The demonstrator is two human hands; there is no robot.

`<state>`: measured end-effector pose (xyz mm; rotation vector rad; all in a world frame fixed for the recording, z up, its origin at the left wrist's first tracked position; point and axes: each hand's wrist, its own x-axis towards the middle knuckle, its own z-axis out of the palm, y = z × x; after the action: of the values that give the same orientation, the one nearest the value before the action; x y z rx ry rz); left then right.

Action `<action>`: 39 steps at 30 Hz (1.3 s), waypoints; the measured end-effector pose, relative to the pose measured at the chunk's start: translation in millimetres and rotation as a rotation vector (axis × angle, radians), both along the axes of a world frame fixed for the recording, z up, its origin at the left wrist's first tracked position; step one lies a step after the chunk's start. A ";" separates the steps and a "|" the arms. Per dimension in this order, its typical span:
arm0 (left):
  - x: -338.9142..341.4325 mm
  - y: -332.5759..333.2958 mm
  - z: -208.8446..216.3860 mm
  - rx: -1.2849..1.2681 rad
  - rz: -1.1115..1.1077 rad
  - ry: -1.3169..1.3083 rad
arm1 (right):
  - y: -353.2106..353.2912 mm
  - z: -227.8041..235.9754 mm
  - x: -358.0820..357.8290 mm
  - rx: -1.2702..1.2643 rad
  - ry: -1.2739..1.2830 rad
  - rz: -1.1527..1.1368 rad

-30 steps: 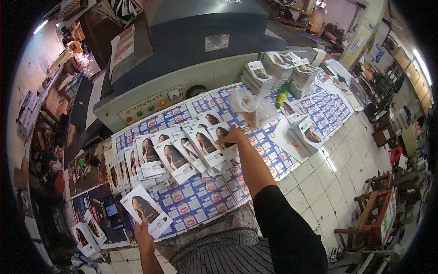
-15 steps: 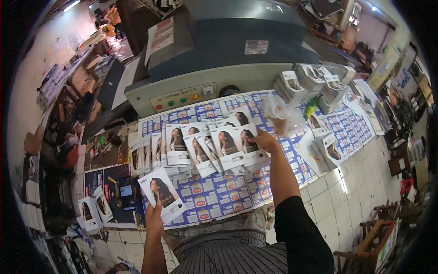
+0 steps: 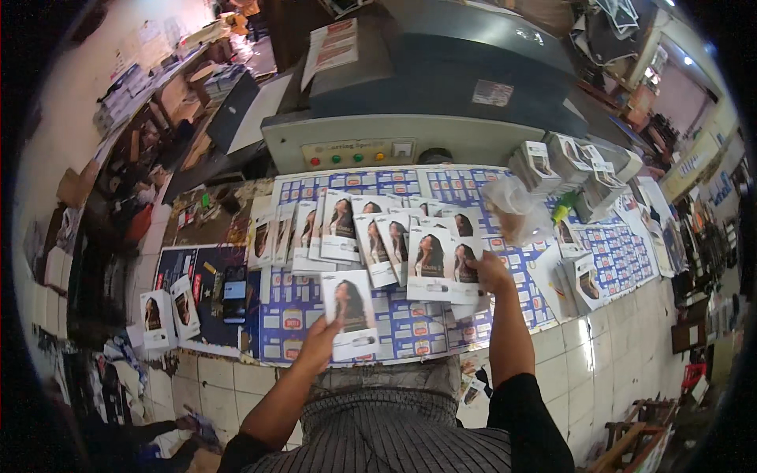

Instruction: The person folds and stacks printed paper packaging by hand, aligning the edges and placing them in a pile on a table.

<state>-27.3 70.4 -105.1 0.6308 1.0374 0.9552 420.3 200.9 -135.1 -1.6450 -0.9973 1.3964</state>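
My left hand [image 3: 319, 344] pinches the lower left edge of a white printed card [image 3: 351, 311] with a picture of a long-haired figure on it. That card is held over the near edge of the table. Across the table spreads an overlapping row of matching cards [image 3: 339, 229]. At the right end of this row, my right hand [image 3: 490, 273] has its fingers closed on the edge of another printed card [image 3: 465, 264]. How many cards lie under those fingers is hidden.
Behind the table stands a large grey machine [image 3: 347, 142] with coloured buttons. A clear plastic bag [image 3: 512, 206], a green bottle [image 3: 563, 209] and card stacks [image 3: 538, 169] are at the right. Left are a phone [image 3: 235, 292] and two standing card bundles [image 3: 158, 315].
My left hand has carried its card right, closer to the row. My right hand stays at the row's right end, still on a card. The whole view has shifted.
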 end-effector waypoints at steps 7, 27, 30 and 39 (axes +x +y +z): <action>23.9 6.4 -24.6 -0.226 -0.116 -0.028 | -83.8 30.0 -77.7 0.001 0.362 -0.057; -46.3 -25.7 -52.3 -0.108 0.083 0.114 | -168.2 22.3 -108.4 0.242 0.434 -0.120; -54.7 -25.0 -45.1 -0.145 0.127 0.066 | -168.8 16.5 -96.4 0.280 0.631 -0.183; -66.7 -27.7 -39.4 -0.137 0.116 0.149 | -155.7 -1.7 -131.9 0.032 0.350 -0.269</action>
<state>-94.0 42.7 -144.5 0.5383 1.2724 0.9388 288.4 45.2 -136.8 -1.3887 -0.5713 1.4116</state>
